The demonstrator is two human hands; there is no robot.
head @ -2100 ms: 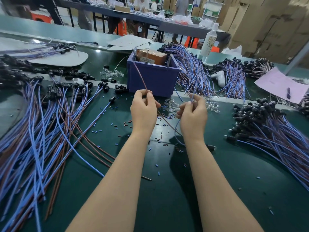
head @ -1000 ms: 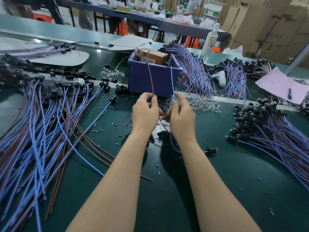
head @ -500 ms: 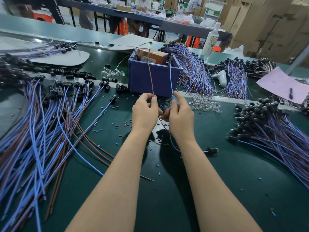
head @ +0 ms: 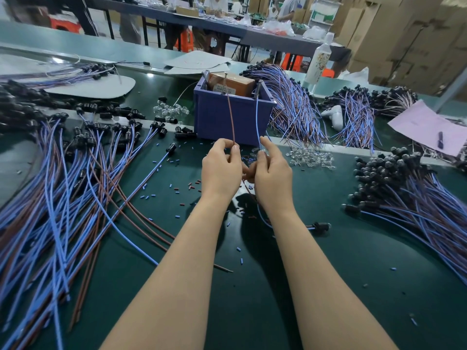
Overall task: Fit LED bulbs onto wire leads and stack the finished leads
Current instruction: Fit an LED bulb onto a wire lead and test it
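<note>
My left hand pinches a brown wire that stands upright in front of the blue bin. Close beside it, my right hand pinches a blue wire, also upright. Both wires run down between my hands to a black socket lying on the green mat. A small heap of clear LED bulbs lies just right of my right hand. On the left lies a spread of blue and brown leads with black sockets. At the right a pile of leads with sockets is heaped.
A blue bin with a brown box in it stands right behind my hands. More wire bundles lie behind it, with a white bottle and pink paper at the right. Small blue and red sleeve bits litter the green mat.
My right hand moved left to meet my left hand, and both wire ends now stand upright. Since half a second ago the hands have hardly moved.
</note>
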